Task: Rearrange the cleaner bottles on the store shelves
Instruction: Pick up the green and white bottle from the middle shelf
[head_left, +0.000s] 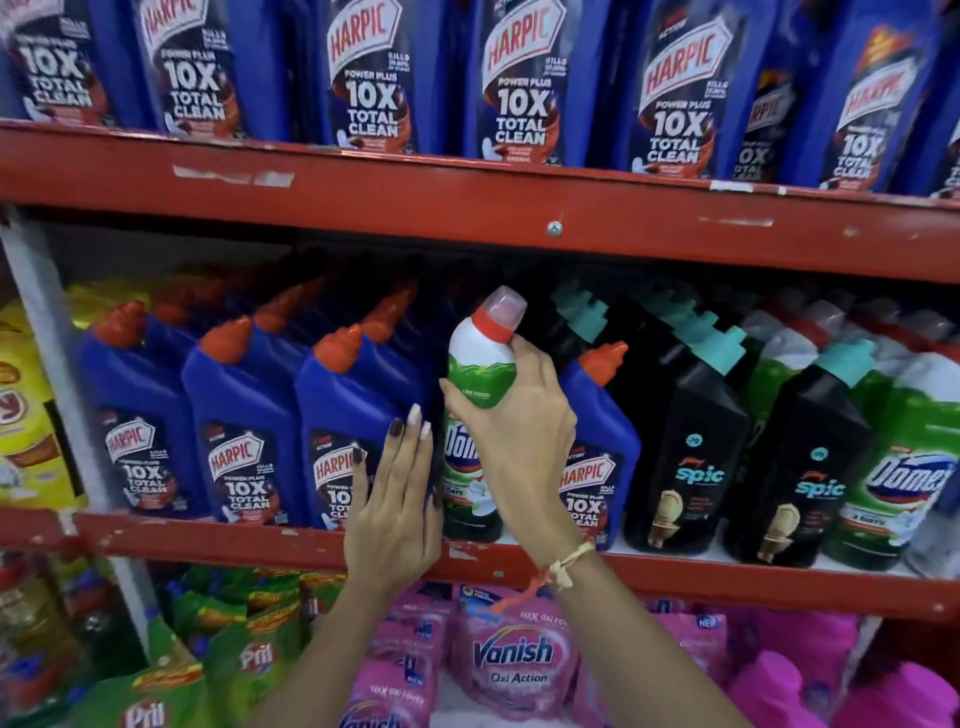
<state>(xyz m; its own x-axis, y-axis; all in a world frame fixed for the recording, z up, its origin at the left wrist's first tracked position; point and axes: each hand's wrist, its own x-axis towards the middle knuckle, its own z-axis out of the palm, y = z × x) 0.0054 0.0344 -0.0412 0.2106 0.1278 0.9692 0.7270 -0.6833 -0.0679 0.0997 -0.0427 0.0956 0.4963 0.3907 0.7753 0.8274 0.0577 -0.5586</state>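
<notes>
A green and white Domex bottle (475, 364) with a red collar and clear cap stands on the middle shelf (260, 543) between blue Harpic bottles. My right hand (519, 436) grips its upper body, thumb on the left and fingers behind the neck. My left hand (395, 504) lies flat, fingers straight, against the side of the blue Harpic bottle (343, 415) just left of the Domex. Another blue Harpic bottle (597, 452) stands right of it, partly hidden by my right wrist.
Black Spic bottles (685, 447) and more Domex bottles (904, 467) fill the right of the middle shelf. Large Harpic bottles (519, 88) line the upper shelf. Below are pink Vanish pouches (514, 654) and green Pril pouches (249, 649). A white upright (47, 332) stands at left.
</notes>
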